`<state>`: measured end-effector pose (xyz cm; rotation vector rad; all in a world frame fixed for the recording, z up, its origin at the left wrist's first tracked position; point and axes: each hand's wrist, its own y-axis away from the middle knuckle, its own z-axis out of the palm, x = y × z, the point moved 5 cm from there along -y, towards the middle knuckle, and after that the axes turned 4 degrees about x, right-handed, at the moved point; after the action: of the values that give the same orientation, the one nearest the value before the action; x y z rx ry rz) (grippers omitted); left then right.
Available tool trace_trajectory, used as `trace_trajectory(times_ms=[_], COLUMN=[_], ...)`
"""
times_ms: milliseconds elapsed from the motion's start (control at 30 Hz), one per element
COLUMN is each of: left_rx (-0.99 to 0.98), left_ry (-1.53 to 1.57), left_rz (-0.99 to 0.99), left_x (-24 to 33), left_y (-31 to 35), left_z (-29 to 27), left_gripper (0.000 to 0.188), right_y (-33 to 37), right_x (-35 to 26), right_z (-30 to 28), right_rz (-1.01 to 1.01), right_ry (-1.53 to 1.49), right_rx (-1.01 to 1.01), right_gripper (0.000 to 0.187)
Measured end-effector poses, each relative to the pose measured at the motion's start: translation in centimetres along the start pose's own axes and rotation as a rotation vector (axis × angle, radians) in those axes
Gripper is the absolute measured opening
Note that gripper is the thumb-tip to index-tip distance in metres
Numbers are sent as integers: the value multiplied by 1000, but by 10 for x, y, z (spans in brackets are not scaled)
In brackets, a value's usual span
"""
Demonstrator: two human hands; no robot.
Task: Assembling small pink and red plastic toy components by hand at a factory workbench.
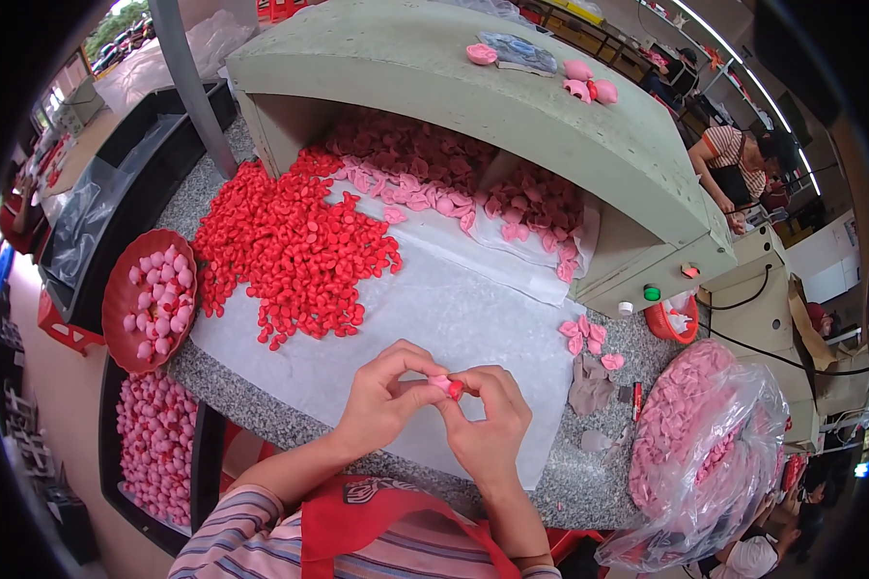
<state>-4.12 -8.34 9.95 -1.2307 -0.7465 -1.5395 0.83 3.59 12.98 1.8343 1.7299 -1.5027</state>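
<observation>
My left hand (388, 398) and my right hand (490, 420) meet above the white sheet (396, 318). The left fingers are closed on a small soft-looking pink piece (440, 382). Pinched in the right fingers is a small shiny red piece (456, 390), which touches the pink one. Fingertips hide part of both. Beyond my hands lies a large heap of loose red pieces (294, 236). Crumpled pink pieces (406, 185) are piled at the opening of a pale green metal housing (473, 92).
At left, a red bowl (116, 314) holds pink-and-red pieces, above a black crate (201, 463) full of similar ones. A clear bag (743, 415) of pink pieces stands at right, near a small red-orange basket (687, 333). A grey post (188, 87) rises at back left.
</observation>
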Motion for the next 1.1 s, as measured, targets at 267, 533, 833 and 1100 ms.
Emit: trace_trajectory(times_ms=[267,533,833,1100], left_rx=[-204,-196,-188,-171], left_ry=[228,86,48,233], left_rz=[-299,-162,-176,-381], left_x=[-20,9,4,-38], left_y=[-2,-2,0,-4], left_z=[1,5,4,-5], left_gripper=[12,16,13,14], right_y=[-5,-9,-7,-5], right_x=[2,-4,2,20], right_z=[-8,-5,-4,3], right_rz=[153,-208,-329,-75], right_ry=[-24,1,-83,28], right_rx=[-22,-99,-99,-202], right_gripper=[22,21,19,23])
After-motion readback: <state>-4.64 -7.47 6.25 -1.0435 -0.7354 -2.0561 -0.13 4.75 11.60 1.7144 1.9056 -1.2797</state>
